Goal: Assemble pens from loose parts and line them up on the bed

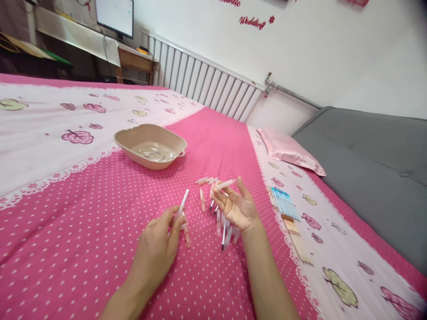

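Observation:
My left hand [158, 242] pinches a slim white pen part [183, 200] between thumb and fingers, its far end pointing up. To the right, my right hand [236, 205] is turned palm up, with a pale pinkish pen barrel [225, 183] held across its fingertips and the thumb raised. Below and behind that hand lies a loose pile of translucent pen barrels [228, 235] and dark-tipped pen refills [223, 235], partly hidden by it. A pink pen piece [187, 235] lies beside my left fingers, and another pen piece [202, 200] rests between the hands.
A beige basin [123, 141] with small white pieces inside stands on the pink dotted bedspread [100, 222]. Rows of blue pens [285, 203] and peach-coloured pens [298, 240] lie at the right. Farther off are a pink pillow [288, 151], a grey headboard [370, 164] and a metal railing [203, 73].

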